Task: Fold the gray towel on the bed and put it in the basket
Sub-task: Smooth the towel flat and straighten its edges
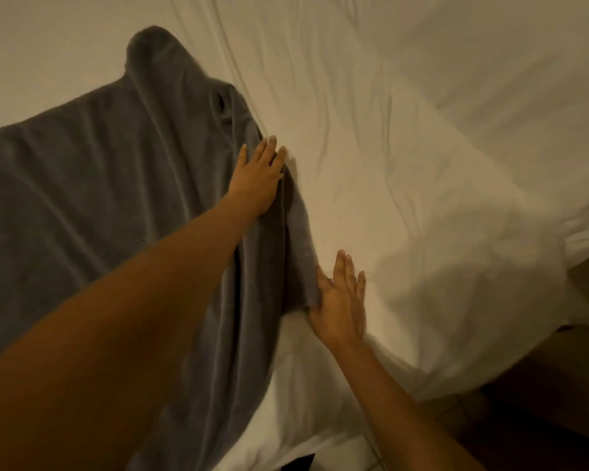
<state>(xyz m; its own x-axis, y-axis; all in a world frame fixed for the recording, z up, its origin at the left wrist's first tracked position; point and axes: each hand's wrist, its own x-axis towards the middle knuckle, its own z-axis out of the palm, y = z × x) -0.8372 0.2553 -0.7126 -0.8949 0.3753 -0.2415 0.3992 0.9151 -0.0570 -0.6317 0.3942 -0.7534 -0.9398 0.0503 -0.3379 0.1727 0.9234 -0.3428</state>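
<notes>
Gray towel [99,205] is spread on the bed [405,164]. Its right edge is pressed by the flat left hand [257,175]. The right hand [340,300], fingers extended, is placed touching the lower edge.

The gray towel [99,205] lies spread and wrinkled over the bed [405,164], draping its near edge. The left hand [257,175] rests flat on the towel's right edge; the right hand [340,300] touches that edge nearer, fingers straight.
</notes>
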